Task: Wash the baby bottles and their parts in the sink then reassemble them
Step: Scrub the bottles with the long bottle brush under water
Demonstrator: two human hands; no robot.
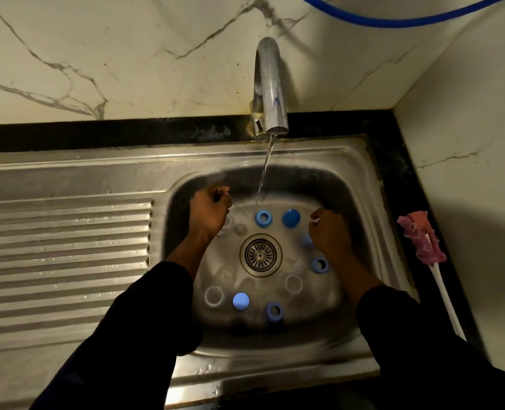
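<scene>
**Both hands low in the sink, tap running**

Head view.
- Steel sink (360, 184) takes up the centre and right of the frame. Its ribbed draining board (68, 247) is on the left.
- Tap (270, 90) at upper centre. A thin stream of water (264, 173) falls to the far side of the basin, between the two hands.
- Left hand (209, 213), left of centre, is down in the basin with its fingers curled. Something clear sits blurred beneath it; cannot tell whether the hand grips anything.
- Right hand (331, 232), right of centre, has its fingers curled and pinches a small white piece (314, 221) at its upper left edge.
- Bottle parts lie scattered on the basin floor around the drain (260, 255).
- Blue rings (263, 218): one above the drain, one to its right, one at lower centre.
- Blue caps (291, 218): one beside the upper ring, one lower left of the drain. A third blue part is half hidden under the right hand.
- Clear parts (214, 296) lie at lower left and lower right of the drain, hard to make out.
- A brush (422, 236) with a pink head and white handle lies on the black worktop (127, 133) at the right edge, outside the basin.
- A blue hose (393, 22) crosses the upper right, against the marbled wall (127, 54).
</scene>
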